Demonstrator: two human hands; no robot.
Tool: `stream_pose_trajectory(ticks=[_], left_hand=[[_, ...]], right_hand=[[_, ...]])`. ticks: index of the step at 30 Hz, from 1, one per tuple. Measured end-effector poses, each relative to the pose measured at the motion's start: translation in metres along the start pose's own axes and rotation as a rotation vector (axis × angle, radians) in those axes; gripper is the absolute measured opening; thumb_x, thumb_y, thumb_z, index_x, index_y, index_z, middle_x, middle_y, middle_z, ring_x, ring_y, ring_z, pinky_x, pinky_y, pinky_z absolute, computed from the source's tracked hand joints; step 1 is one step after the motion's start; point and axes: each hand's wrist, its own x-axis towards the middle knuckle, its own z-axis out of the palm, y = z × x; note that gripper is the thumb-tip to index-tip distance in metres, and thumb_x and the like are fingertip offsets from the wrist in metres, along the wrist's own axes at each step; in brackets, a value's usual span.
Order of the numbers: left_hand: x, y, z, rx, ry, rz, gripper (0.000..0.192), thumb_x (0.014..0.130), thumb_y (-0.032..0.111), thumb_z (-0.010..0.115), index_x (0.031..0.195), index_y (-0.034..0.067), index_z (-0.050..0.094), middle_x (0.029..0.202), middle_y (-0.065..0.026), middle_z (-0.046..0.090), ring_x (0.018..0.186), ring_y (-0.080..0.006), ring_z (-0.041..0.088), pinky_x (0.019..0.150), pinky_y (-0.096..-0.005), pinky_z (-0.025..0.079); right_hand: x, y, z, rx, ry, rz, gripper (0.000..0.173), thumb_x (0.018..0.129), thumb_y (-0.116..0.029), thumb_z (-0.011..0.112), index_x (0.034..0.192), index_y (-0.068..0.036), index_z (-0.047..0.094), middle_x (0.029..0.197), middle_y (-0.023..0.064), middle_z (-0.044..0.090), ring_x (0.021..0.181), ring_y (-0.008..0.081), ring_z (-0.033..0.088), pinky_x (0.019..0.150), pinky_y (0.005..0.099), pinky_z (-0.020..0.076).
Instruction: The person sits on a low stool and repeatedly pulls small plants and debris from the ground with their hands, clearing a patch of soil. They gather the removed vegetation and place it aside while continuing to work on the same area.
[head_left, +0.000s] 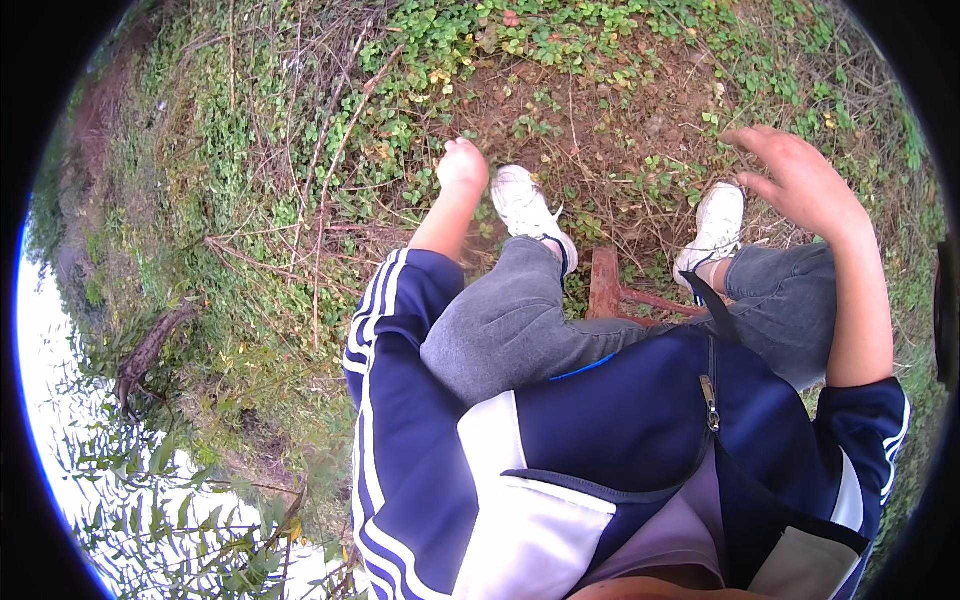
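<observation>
My left hand (462, 163) hangs low over the green plants, just left of a white shoe (517, 201). Its fingers are bent under and mostly hidden, so whether anything is in them cannot be made out. My right hand (799, 178) is raised above the other white shoe (712, 225), thumb apart from the fingers, with nothing seen in it. Below and between both hands lies a patch of bare brown soil (637, 97) with small leafy plants and dry stems.
A reddish stool or bench (604, 281) shows between my legs in grey trousers (510, 315). Long dry branches (337, 150) lie across the plants on the left. Farther left are a thick piece of wood (154, 352) and a leafy shrub (180, 517).
</observation>
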Motion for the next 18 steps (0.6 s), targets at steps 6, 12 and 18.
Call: stream_pose_trajectory(ticks=[6, 12, 18], left_hand=[[0.009, -0.007, -0.001, 0.056, -0.080, 0.064, 0.027, 0.087, 0.015, 0.051, 0.109, 0.002, 0.060, 0.104, -0.0179, 0.067, 0.097, -0.0313, 0.067, 0.083, -0.0395, 0.054], [0.007, -0.003, -0.002, 0.078, 0.008, 0.069, 0.022, 0.085, 0.012, 0.054, 0.103, 0.004, 0.064, 0.109, -0.0171, 0.064, 0.103, -0.0294, 0.064, 0.086, -0.0381, 0.053], [0.013, -0.013, -0.003, 0.057, -0.066, 0.077, 0.022, 0.084, 0.012, 0.053, 0.100, 0.004, 0.065, 0.109, -0.0156, 0.064, 0.103, -0.0293, 0.064, 0.087, -0.0387, 0.052]], right_hand=[[0.001, -0.001, -0.002, 0.003, -0.025, 0.020, 0.042, 0.084, -0.014, 0.062, 0.124, -0.005, 0.053, 0.118, 0.0171, 0.059, 0.112, 0.0344, 0.055, 0.098, 0.0421, 0.0429], [0.001, -0.005, -0.004, -0.011, -0.046, 0.045, 0.042, 0.085, -0.015, 0.062, 0.125, -0.006, 0.053, 0.121, 0.0166, 0.059, 0.115, 0.0338, 0.054, 0.100, 0.0423, 0.0418], [0.003, -0.005, -0.006, -0.002, -0.080, 0.053, 0.042, 0.085, -0.016, 0.062, 0.125, -0.006, 0.053, 0.122, 0.0164, 0.058, 0.116, 0.0335, 0.054, 0.101, 0.0423, 0.0413]])
